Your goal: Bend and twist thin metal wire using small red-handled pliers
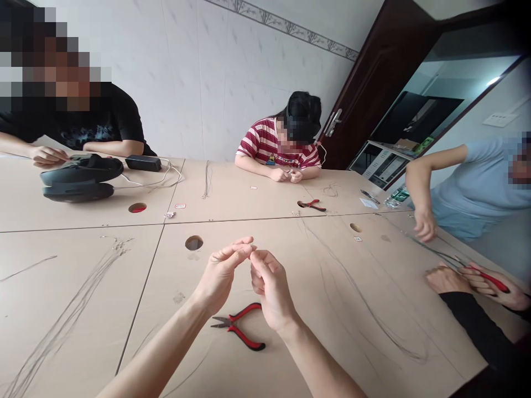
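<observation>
My left hand (219, 273) and my right hand (271, 287) meet above the middle of the table, fingertips pinched almost against each other. Between them is something tiny and pale, too small to name. Below my hands, a pair of pliers (231, 324) with red and black handles lies with its jaws pointing left; my right hand covers part of one handle. Long thin cords (367, 304) curve over the table to the right. A bundle of similar cords (78, 296), with small metal ends, stretches along the left side.
The table (166, 342) has seams and round holes, one hole (194, 243) beyond my left hand. More red-handled pliers (313, 205) lie farther back. Several people sit around the table; at right, a black-sleeved person's hands (450, 279) hold a red-handled tool (493, 278). A black headset (83, 171) rests far left.
</observation>
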`<state>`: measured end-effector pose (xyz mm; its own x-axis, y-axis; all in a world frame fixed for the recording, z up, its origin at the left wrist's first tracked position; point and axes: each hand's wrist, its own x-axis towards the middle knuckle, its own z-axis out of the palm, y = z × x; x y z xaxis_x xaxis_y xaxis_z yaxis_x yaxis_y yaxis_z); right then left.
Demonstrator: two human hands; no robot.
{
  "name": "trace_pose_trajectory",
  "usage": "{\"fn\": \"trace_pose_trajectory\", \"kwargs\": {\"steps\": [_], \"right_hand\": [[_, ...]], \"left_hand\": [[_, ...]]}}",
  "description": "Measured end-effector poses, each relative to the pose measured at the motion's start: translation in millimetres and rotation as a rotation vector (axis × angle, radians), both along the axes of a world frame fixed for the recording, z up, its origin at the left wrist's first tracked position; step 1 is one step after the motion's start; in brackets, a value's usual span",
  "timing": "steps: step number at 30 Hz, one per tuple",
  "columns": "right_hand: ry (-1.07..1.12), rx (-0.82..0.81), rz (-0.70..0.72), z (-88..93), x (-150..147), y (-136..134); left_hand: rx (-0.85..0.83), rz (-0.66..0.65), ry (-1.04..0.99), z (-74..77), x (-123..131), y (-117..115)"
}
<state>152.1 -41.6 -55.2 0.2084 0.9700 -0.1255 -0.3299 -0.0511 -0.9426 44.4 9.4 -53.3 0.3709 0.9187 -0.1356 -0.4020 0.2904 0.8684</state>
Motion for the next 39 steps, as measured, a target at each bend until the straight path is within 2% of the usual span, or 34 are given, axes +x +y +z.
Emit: {"fn": "trace_pose_trajectory", "kwargs": {"steps": [4, 15, 25, 35, 39], "right_hand": [[-0.069, 0.008, -0.016, 1.3, 3.1, -2.3], [-0.066, 0.028, -0.053, 5.4, 3.9, -5.9], [-0.197, 0.126, -0.112, -0.4, 7.6, -8.4], [-0.282, 0.104, -0.162, -1.3, 23.8, -17.3], [-0.188, 0.029, -0.056, 7.5, 34.7, -20.2]], "left_hand": [[0.017, 0.023, -0.007, -2.5, 3.7, -2.8], [0.066, 0.015, 0.036, -2.3, -0.2, -9.0], [0.056, -0.003, 0.049, -1.1, -5.4, -13.8], [0.248, -0.105, 0.209, 0.8, 4.6, -11.8], [0.424, -0.101, 0.311, 7.1, 4.0, -10.4]]}}
